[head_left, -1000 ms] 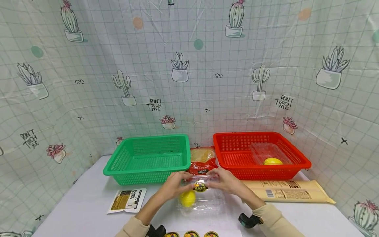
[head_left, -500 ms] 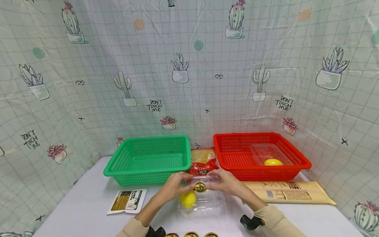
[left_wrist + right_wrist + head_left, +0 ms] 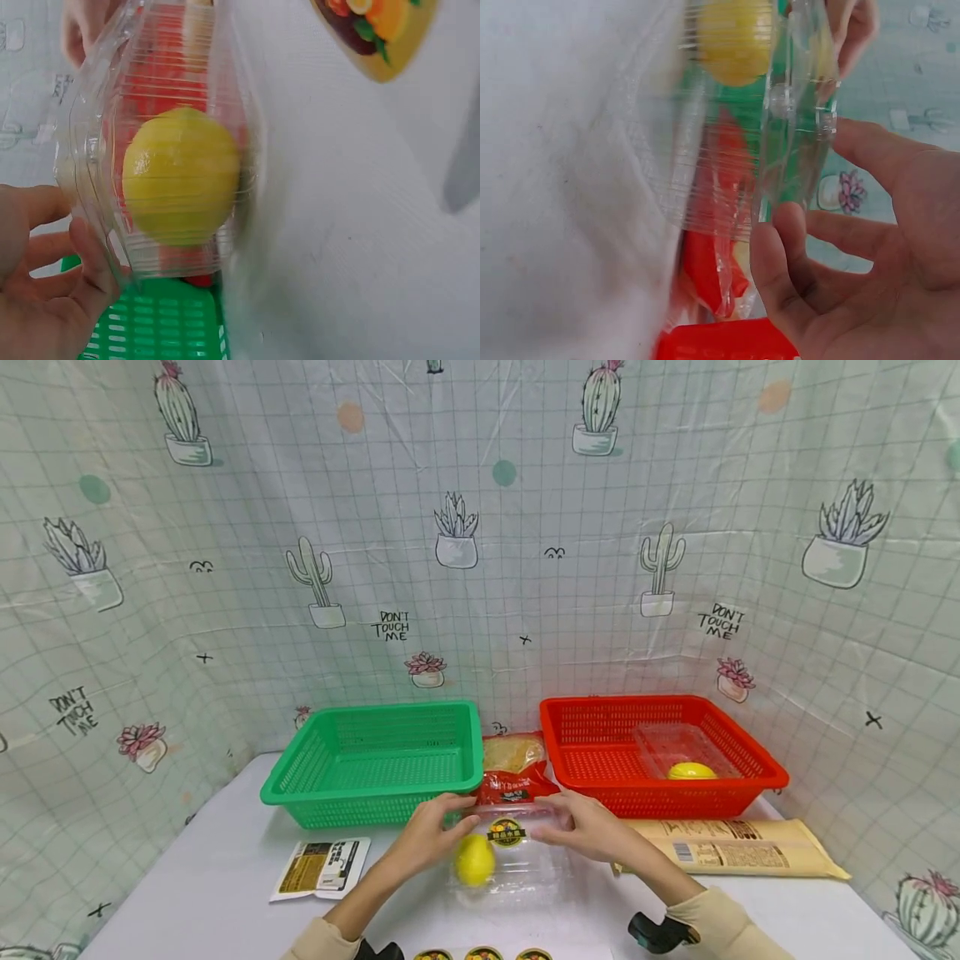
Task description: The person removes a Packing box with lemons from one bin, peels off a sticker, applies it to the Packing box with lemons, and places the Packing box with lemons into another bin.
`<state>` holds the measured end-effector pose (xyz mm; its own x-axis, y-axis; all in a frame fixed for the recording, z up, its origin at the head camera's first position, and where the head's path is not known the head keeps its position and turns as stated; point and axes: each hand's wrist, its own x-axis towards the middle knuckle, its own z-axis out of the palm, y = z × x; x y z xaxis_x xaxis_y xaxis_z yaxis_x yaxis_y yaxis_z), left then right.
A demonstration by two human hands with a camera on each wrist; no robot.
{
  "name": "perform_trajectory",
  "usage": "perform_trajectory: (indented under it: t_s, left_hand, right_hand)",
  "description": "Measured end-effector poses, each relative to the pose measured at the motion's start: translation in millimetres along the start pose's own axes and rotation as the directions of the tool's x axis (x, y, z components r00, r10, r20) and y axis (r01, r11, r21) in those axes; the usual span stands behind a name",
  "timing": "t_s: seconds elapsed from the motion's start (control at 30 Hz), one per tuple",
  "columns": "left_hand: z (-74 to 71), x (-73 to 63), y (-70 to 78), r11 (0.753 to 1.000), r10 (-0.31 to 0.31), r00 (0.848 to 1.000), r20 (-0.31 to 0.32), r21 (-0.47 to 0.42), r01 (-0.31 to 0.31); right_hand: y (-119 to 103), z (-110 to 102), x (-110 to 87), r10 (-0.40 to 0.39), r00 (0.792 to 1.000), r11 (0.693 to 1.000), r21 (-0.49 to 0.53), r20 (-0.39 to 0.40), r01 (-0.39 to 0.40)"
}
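Observation:
A clear plastic clamshell container (image 3: 525, 868) stands on the table in front of me, with a yellow lemon (image 3: 181, 176) inside at its left end. A round black-and-gold fruit label (image 3: 506, 832) lies on its lid, between my hands. My left hand (image 3: 427, 839) holds the container's back left corner, thumb over the lid and fingers bent at the edge. At the back right corner my right hand (image 3: 592, 831) holds it the same way; the right wrist view shows its fingertips (image 3: 769, 244) against the side wall. Both thumbs are off the label.
Behind stand a green basket (image 3: 375, 806) and a red basket (image 3: 675, 795); the red one holds another clear box with a lemon (image 3: 692, 771). Between them lies a red food packet (image 3: 513, 768). A flat sachet (image 3: 321, 868), a long beige package (image 3: 742, 847) and several fruit labels (image 3: 483, 953) lie around.
Both hands have slid outward from the label, left hand to the left and right hand to the right, uncovering its sides. The container has stayed in place.

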<state>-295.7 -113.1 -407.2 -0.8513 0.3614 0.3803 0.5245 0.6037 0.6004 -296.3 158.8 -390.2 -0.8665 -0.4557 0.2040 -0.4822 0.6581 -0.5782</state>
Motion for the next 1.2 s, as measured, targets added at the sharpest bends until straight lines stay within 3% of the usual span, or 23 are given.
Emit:
perform_trajectory:
  t_s: [0.17, 0.4, 0.57, 0.8, 1.2]
  left_hand:
    - [-6.1, -6.9, -3.9, 0.996, -0.039, 0.999, -0.01, -0.081, 0.038]
    - [-14.4, -16.5, -9.1, 0.991, -0.076, 0.996, -0.039, -0.114, 0.071]
    - [-16.0, -19.7, -15.5, 0.984, -0.106, 0.994, 0.028, -0.142, 0.109]
    - [-19.2, -12.1, -22.4, 0.958, -0.118, 0.984, 0.135, -0.243, 0.149]
    - [-22.4, -10.4, -24.1, 0.936, -0.153, 0.969, 0.194, -0.286, 0.205]
  right_hand:
    - [0.3, -8.2, -17.6, 0.023, 0.999, 0.999, 0.04, 0.032, -0.025]
    - [-1.6, -11.4, -38.1, 0.007, 0.997, 0.995, 0.097, 0.077, -0.014]
    - [-1.1, -8.7, -44.8, 0.001, 0.994, 0.994, 0.108, 0.108, -0.013]
    - [3.1, -6.1, -46.1, 0.003, 0.992, 0.996, 0.09, 0.129, -0.015]
    - [7.6, -2.7, -48.4, -0.017, 0.989, 0.986, 0.169, 0.15, -0.009]
